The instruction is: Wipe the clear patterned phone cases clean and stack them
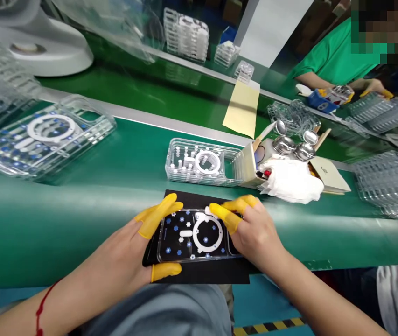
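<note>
Green and glossy, the long surface (90,228) carries stacked clear cases (45,140) with blue and white marks toward its left end. Next comes the left hand (129,252), its yellow-sleeved fingers (158,217) set wide to hold one end of a clear phone case (192,238), thumb along the near edge, the others along the far edge. That case lies over a black sheet (216,273), directly before the person: transparent, with rounded corners and a shiny rim, scattered with small blue and white flowers. Its back carries a short white bar, then a white ring just to the right. Its right end is partly covered by the right hand (258,228), whose fingers are drawn close on a small white wad (211,213) at the far edge. Farther right sit crumpled white tissue (289,179) and another clear stack (387,184).
</note>
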Demonstrator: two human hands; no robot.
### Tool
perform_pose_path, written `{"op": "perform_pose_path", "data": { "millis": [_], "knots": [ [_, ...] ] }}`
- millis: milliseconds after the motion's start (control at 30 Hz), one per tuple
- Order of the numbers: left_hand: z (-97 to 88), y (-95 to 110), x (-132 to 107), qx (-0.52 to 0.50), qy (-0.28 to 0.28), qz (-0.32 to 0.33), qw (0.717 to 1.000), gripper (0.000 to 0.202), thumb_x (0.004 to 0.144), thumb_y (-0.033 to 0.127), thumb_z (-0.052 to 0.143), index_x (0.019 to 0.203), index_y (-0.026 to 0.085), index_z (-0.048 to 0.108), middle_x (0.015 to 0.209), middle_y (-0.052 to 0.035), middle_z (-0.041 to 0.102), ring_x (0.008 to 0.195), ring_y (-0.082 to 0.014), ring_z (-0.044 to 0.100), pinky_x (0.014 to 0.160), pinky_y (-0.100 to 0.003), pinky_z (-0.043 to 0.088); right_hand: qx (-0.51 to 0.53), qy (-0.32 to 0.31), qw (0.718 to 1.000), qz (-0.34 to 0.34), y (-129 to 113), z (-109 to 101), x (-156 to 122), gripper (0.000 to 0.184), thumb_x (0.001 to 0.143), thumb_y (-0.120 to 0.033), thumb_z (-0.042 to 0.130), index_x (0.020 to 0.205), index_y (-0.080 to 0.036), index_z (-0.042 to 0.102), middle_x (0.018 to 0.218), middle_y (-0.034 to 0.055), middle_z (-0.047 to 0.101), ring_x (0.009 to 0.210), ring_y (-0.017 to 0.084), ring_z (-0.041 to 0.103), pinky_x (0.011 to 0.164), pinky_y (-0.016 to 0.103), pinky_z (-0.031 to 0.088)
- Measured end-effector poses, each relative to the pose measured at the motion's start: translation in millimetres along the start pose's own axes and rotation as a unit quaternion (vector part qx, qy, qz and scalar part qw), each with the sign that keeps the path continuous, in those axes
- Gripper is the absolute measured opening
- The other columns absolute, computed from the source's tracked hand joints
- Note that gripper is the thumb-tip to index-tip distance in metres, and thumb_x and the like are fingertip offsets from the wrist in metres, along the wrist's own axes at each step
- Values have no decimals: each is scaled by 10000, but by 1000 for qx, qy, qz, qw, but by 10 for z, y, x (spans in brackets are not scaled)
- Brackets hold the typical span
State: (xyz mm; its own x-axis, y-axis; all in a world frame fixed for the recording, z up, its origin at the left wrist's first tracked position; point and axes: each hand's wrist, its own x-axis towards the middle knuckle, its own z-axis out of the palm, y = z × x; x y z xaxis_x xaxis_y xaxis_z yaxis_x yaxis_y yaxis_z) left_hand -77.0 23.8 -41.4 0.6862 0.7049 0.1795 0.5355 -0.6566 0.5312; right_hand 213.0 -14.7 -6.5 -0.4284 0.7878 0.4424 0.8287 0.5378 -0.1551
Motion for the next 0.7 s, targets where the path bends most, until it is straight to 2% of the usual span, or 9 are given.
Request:
{"op": "perform_pose_path", "data": {
  "millis": [100, 200, 300, 367, 467, 533, 633, 700],
  "knots": [
    [4, -16, -6, -6, -2, -15, 1000, 845, 1000, 711, 546, 1659, 274, 247, 1586, -167, 569, 1413, -364, 612, 1114, -522, 581, 50, -11, 999, -5, 57, 19, -15, 345, 1017, -8, 500, 1170, -135, 781, 922, 92, 746, 830, 225, 585, 746, 350, 501],
    [-5, -14, -18, -7, 8, -11, 1000, 856, 989, 723, 559, 1663, 300, 243, 1597, -142, 564, 1401, -356, 622, 1129, -517, 572, 116, -51, 992, -18, -101, -121, -253, 344, 1051, -48, 481, 1257, -139, 741, 1020, 85, 772, 859, 210, 617, 761, 348, 511],
    [-23, 11, -8, 15, -1, 12, 1000, 854, 1013, 665, 569, 1684, 280, 208, 1630, -136, 525, 1461, -349, 562, 1188, -502, 524, 139, -74, 987, -25, -295, -290, -514, 378, 1087, -73, 415, 1317, -139, 707, 1067, 65, 786, 884, 195, 635, 782, 342, 523],
    [-28, 39, 24, 27, -18, 33, 999, 853, 1035, 607, 567, 1701, 248, 172, 1669, -136, 473, 1526, -348, 480, 1242, -499, 465, 159, -46, 986, -7, -360, -361, -633, 368, 1078, -67, 427, 1308, -132, 706, 1041, 63, 778, 882, 178, 641, 796, 323, 537],
    [-21, 78, 91, 27, -29, 46, 998, 904, 1016, 636, 581, 1703, 230, 156, 1675, -144, 459, 1567, -378, 407, 1264, -542, 427, 169, 55, 980, 88, -358, -383, -747, 360, 1013, -28, 530, 1284, -163, 725, 999, 52, 741, 892, 161, 659, 799, 293, 555],
    [-24, 92, 121, 15, -24, 37, 999, 904, 996, 665, 600, 1688, 257, 186, 1649, -142, 495, 1539, -385, 452, 1241, -557, 453, 166, 123, 962, 181, -322, -345, -805, 376, 968, -31, 629, 1262, -231, 750, 1007, 27, 732, 900, 162, 680, 798, 285, 564],
    [-71, 90, 105, -13, -12, 16, 1000, 837, 997, 634, 624, 1662, 297, 243, 1626, -122, 527, 1486, -351, 530, 1221, -508, 488, 181, 219, 904, 319, -248, -225, -864, 283, 929, -127, 752, 1135, -313, 807, 1008, -5, 759, 862, 175, 714, 761, 294, 575],
    [-123, 76, 56, -26, 0, 8, 1000, 826, 988, 625, 645, 1653, 309, 271, 1625, -111, 530, 1476, -337, 543, 1218, -476, 495, 205, 248, 864, 388, -196, -135, -867, 189, 926, -213, 787, 1068, -329, 832, 996, -13, 788, 860, 186, 744, 759, 297, 591]
  ]
}}
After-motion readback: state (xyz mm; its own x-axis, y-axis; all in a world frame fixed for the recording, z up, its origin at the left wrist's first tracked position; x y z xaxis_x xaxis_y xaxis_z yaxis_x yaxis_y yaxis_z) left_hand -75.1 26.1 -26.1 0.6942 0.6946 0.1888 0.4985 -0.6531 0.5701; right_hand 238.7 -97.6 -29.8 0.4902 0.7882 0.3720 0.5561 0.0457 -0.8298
